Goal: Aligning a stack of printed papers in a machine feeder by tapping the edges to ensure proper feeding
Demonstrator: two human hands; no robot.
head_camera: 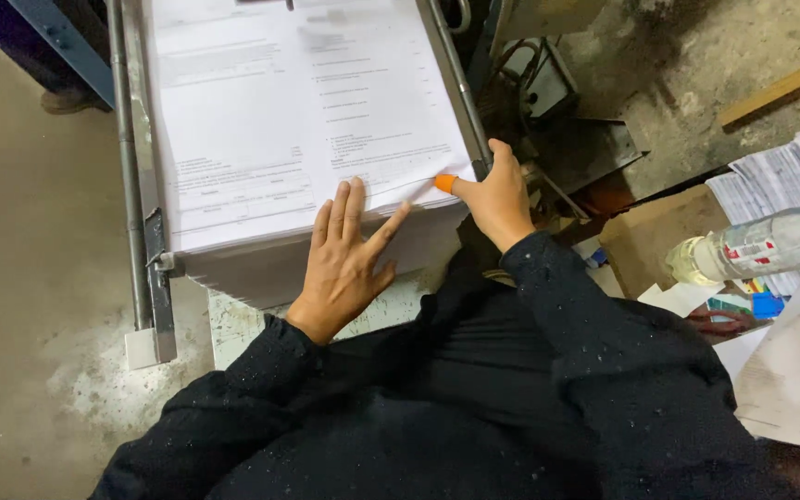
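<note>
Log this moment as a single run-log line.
left hand: flat on paper stack | right hand: gripping stack's near right corner, orange fingertip cover on thumb | plastic bottle: lying at right

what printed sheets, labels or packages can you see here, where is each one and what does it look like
Paper stack: centre top, under the left hand; white sheets with grey print, the right hand at its corner.
Bottle: right edge, lying on its side; clear plastic, label white with red.
Loose sheets: upper right; white with dense grey print.
Cardboard box: right of centre; plain brown.
Small packets: under the bottle; blue and green, details too small to tell.
</note>
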